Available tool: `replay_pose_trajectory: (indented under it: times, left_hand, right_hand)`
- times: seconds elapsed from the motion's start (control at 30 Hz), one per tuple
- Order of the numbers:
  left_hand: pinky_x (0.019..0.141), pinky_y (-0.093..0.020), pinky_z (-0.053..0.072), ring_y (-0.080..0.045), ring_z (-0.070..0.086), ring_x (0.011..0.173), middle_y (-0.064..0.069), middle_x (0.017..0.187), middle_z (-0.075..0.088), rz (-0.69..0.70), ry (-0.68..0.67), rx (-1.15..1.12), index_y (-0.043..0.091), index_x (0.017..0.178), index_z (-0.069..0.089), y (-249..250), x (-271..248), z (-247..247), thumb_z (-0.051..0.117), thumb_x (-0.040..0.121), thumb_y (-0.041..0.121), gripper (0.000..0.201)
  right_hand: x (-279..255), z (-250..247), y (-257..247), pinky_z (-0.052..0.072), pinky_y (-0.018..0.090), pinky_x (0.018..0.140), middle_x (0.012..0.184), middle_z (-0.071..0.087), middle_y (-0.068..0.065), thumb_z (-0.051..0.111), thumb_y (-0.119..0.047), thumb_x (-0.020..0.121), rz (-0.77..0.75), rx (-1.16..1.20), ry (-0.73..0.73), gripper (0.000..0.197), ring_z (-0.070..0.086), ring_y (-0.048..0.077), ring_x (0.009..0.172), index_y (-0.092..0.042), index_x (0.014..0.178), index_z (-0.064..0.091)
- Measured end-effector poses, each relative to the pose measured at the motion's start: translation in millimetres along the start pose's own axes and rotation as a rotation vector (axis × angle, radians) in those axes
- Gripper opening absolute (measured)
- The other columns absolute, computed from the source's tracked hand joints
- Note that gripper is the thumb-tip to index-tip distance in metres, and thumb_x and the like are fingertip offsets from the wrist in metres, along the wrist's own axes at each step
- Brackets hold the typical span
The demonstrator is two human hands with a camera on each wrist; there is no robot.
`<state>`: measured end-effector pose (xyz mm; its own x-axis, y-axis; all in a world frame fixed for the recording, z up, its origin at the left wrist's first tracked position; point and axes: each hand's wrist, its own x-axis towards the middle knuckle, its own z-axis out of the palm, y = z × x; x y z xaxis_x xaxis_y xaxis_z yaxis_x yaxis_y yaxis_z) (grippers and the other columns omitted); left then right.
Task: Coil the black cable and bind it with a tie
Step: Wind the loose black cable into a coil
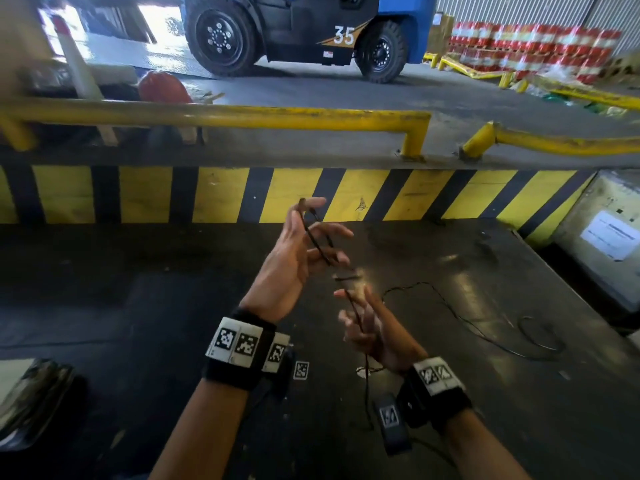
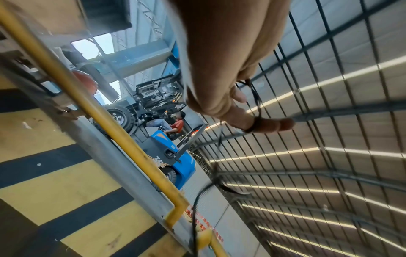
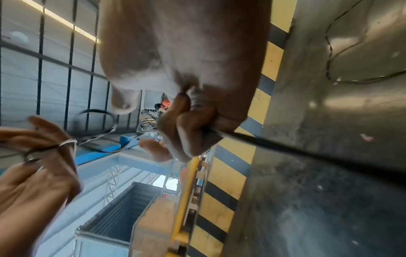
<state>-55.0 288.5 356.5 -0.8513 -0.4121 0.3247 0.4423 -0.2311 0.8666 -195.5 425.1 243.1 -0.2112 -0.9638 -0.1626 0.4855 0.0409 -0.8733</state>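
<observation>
My left hand (image 1: 298, 251) is raised over the dark table (image 1: 173, 306), fingers spread. Loops of the thin black cable (image 1: 313, 239) run from its thumb down to its lower fingers. In the left wrist view the cable (image 2: 255, 121) wraps around one outstretched finger. Below and to the right, my right hand (image 1: 367, 323) grips the cable, which trails past the wrist. In the right wrist view its fingers (image 3: 189, 132) curl round the strand (image 3: 285, 147). The loose remainder (image 1: 485, 332) snakes across the table to the right. A small white loop (image 1: 363, 371), maybe a tie, lies under my right wrist.
A yellow-and-black striped kerb (image 1: 225, 195) and a yellow rail (image 1: 242, 117) border the table's far side. Beyond them stands a blue forklift (image 1: 311, 32). A grey box (image 1: 602, 237) sits at the right and a dark object (image 1: 34, 400) at the near left.
</observation>
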Motion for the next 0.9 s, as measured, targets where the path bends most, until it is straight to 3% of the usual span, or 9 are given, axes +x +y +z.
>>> replay_pose_trajectory:
  times: [0.13, 0.3, 0.4, 0.5, 0.57, 0.67, 0.77, 0.83, 0.9]
  left_hand:
    - [0.082, -0.036, 0.057, -0.029, 0.070, 0.082, -0.018, 0.112, 0.066, 0.134, 0.174, 0.036, 0.024, 0.133, 0.039, 24, 18, -33, 0.015, 0.107, 0.041, 0.039]
    - [0.081, -0.036, 0.055, -0.029, 0.072, 0.083, -0.018, 0.112, 0.066, 0.118, 0.306, 0.229, 0.022, 0.134, 0.037, 21, 31, -51, 0.017, 0.107, 0.039, 0.037]
    - [0.088, -0.047, 0.057, -0.029, 0.072, 0.080, -0.018, 0.108, 0.063, 0.078, 0.349, 0.479, 0.022, 0.134, 0.037, 3, 33, -55, 0.020, 0.108, 0.037, 0.035]
    - [0.086, -0.059, 0.057, -0.024, 0.074, 0.074, -0.009, 0.103, 0.066, -0.036, 0.236, 0.838, 0.029, 0.131, 0.039, -17, 25, -55, 0.021, 0.106, 0.041, 0.033]
    - [0.083, -0.057, 0.059, -0.023, 0.076, 0.073, -0.006, 0.105, 0.068, -0.133, 0.075, 0.962, 0.035, 0.130, 0.041, -32, 10, -46, 0.023, 0.105, 0.043, 0.031]
    - [0.089, -0.056, 0.058, -0.027, 0.075, 0.076, -0.009, 0.113, 0.068, -0.225, -0.122, 0.819, 0.034, 0.130, 0.042, -47, -16, -26, 0.024, 0.103, 0.046, 0.035]
    - [0.092, -0.061, 0.054, -0.029, 0.071, 0.081, -0.019, 0.116, 0.066, -0.281, -0.221, 0.571, 0.029, 0.133, 0.043, -46, -38, 2, 0.025, 0.103, 0.043, 0.038]
    - [0.091, -0.060, 0.054, -0.033, 0.069, 0.082, -0.022, 0.116, 0.064, -0.253, -0.240, 0.464, 0.026, 0.135, 0.042, -35, -48, 22, 0.024, 0.104, 0.040, 0.038]
    - [0.089, -0.054, 0.056, -0.036, 0.067, 0.082, -0.020, 0.116, 0.065, -0.186, -0.230, 0.380, 0.023, 0.137, 0.040, -21, -51, 34, 0.024, 0.104, 0.040, 0.040]
  right_hand:
    - [-22, 6, 41, 0.023, 0.020, 0.045, 0.071, 0.042, -0.001, 0.079, -0.056, 0.074, -0.108, -0.108, 0.082, 0.053, 0.033, 0.005, 0.048, -0.013, 0.099, 0.060]
    - [-46, 19, 43, 0.029, 0.022, 0.051, 0.062, 0.044, -0.005, 0.063, -0.058, 0.085, -0.209, -0.271, 0.199, 0.045, 0.036, 0.007, 0.052, -0.013, 0.084, 0.064]
    - [-58, 34, 21, 0.029, 0.025, 0.052, 0.060, 0.040, 0.005, 0.053, -0.055, 0.091, -0.279, -0.443, 0.207, 0.044, 0.036, 0.009, 0.051, -0.017, 0.072, 0.061]
    - [-74, 57, -19, 0.025, 0.030, 0.050, 0.063, 0.039, 0.013, 0.047, -0.055, 0.094, -0.373, -0.591, 0.220, 0.047, 0.032, 0.020, 0.052, -0.020, 0.066, 0.061]
    - [-80, 68, -56, 0.032, 0.023, 0.050, 0.065, 0.047, 0.005, 0.045, -0.049, 0.096, -0.456, -0.702, 0.219, 0.042, 0.038, 0.019, 0.055, -0.021, 0.070, 0.063]
    - [-73, 78, -113, 0.039, 0.014, 0.055, 0.069, 0.057, -0.011, 0.051, -0.031, 0.100, -0.554, -0.980, 0.176, 0.023, 0.047, 0.005, 0.059, -0.024, 0.082, 0.062]
    - [-43, 69, -149, 0.039, 0.036, 0.055, 0.070, 0.060, 0.005, 0.051, -0.025, 0.103, -0.623, -1.178, 0.249, 0.026, 0.048, 0.022, 0.058, -0.023, 0.080, 0.063]
    - [-15, 52, -152, 0.039, 0.035, 0.057, 0.068, 0.058, 0.004, 0.054, -0.028, 0.102, -0.594, -1.225, 0.262, 0.027, 0.049, 0.014, 0.058, -0.017, 0.080, 0.066]
    - [8, 34, -135, 0.043, 0.032, 0.064, 0.075, 0.060, 0.007, 0.057, -0.032, 0.100, -0.478, -1.103, 0.252, 0.037, 0.054, 0.013, 0.065, 0.001, 0.086, 0.065]
